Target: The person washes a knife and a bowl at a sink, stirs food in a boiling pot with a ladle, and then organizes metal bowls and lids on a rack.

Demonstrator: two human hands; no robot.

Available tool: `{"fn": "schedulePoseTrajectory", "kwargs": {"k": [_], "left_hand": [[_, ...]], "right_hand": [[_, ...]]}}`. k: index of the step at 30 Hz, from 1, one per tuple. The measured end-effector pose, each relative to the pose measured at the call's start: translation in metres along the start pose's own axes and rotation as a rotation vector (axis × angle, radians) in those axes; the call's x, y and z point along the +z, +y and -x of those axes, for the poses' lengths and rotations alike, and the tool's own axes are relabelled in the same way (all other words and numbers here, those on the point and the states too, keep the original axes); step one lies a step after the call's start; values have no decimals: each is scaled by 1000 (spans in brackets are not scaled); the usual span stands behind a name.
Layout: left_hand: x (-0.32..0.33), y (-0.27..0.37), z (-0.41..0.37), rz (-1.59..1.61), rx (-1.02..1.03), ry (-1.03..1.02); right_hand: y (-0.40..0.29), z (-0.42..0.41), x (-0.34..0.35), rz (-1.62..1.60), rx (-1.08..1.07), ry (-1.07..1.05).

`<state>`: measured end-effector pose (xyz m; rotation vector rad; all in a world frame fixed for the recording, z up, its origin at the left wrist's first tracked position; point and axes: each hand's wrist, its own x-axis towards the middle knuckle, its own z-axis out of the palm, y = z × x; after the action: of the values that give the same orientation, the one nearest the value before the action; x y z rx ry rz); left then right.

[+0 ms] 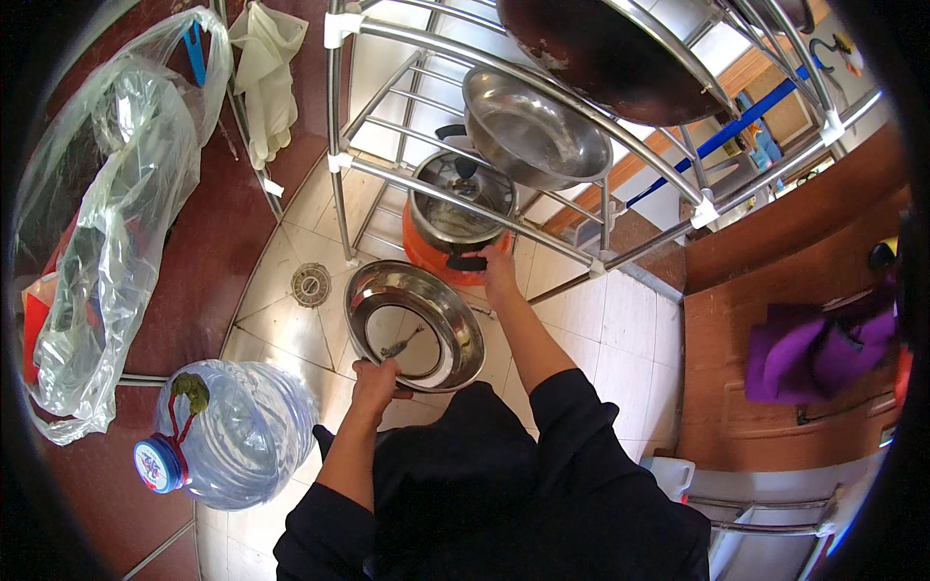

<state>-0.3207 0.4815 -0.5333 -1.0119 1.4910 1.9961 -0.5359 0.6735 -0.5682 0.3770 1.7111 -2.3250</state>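
My left hand [376, 388] grips the near rim of a round stainless steel basin [456, 319], which is held tilted above the tiled floor. Something small and grey shows at the basin's bottom; I cannot tell what it is. My right hand [495, 272] is closed on the black side handle [465, 263] of a steel pot with a glass lid [461, 203]. Beneath the pot is an orange-red plastic object [421, 250], partly hidden. The pot stands low, at the bottom of a metal-tube rack [472, 196].
The rack also bears a steel basin [541, 131] and a large dark wok [617, 58]. A big clear water bottle [247, 436] lies at left, below a hanging plastic bag [109, 240] and rubber gloves [269, 80]. A floor drain [311, 285] and purple cloth [814, 348] are visible.
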Motion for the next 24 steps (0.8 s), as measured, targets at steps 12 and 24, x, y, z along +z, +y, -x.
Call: {"fn": "schedulePoseTrajectory", "kwargs": {"k": [12, 24], "left_hand": [[14, 0, -8, -73, -31, 80], [14, -1, -17, -131, -68, 42]], "right_hand": [[-7, 6, 4, -212, 112, -156], [26, 47, 57, -208, 239, -252]]}}
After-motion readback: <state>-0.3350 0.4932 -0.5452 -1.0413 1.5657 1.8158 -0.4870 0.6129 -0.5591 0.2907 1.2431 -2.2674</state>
